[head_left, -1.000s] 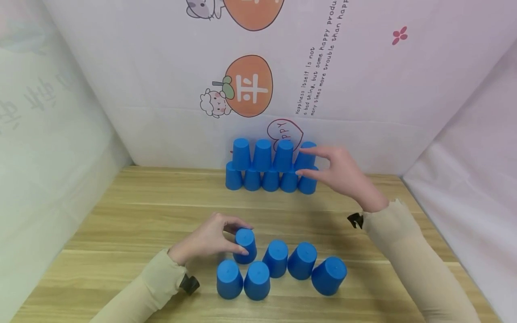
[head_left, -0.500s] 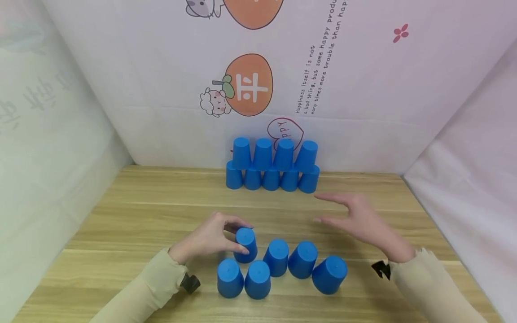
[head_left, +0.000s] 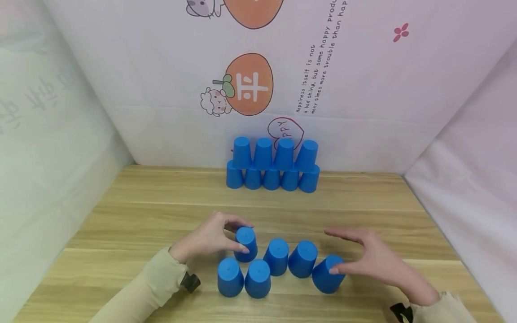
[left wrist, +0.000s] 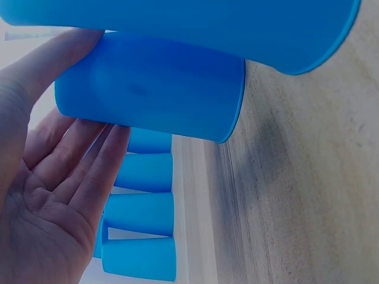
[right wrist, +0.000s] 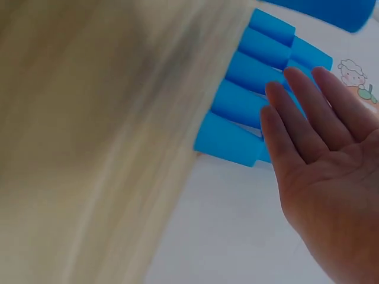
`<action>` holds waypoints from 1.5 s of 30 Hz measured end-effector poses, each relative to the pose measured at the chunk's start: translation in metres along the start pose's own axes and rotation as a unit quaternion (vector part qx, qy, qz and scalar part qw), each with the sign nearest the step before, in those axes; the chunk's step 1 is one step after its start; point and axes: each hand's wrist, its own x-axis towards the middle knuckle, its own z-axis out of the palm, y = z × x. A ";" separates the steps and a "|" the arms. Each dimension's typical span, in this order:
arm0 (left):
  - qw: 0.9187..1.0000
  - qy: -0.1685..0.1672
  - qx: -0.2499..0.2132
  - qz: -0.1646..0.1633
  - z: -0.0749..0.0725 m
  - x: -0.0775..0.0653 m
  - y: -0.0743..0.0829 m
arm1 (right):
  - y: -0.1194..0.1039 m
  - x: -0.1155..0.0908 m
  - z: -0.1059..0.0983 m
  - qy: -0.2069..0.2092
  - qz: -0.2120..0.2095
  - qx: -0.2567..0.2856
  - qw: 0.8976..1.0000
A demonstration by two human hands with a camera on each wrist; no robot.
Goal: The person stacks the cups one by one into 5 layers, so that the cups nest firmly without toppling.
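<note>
Held blue cup (head_left: 251,242) points mouth-down (long axis roughly upright).

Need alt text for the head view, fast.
The left hand grips one upside-down blue cup of six on a wooden table; the right hand is open at the rightmost cup. Behind, nine more cups stand four atop five.

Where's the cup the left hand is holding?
In the head view, that cup is just left of centre, behind the two front-left cups.
</note>
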 end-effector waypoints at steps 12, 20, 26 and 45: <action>1.000 -0.003 0.002 0.002 0.000 0.001 0.001 | 0.006 -0.009 0.018 -0.080 -0.004 0.067 0.995; 1.000 -0.004 0.006 0.007 0.000 0.001 0.000 | 0.011 -0.010 0.022 -0.102 0.005 0.072 0.992; 1.000 -0.004 0.009 0.004 0.000 0.001 0.001 | 0.011 -0.011 0.021 -0.100 0.005 0.068 0.993; 1.000 0.000 0.012 0.010 0.000 0.000 0.000 | -0.005 0.017 -0.016 0.030 -0.029 0.032 0.999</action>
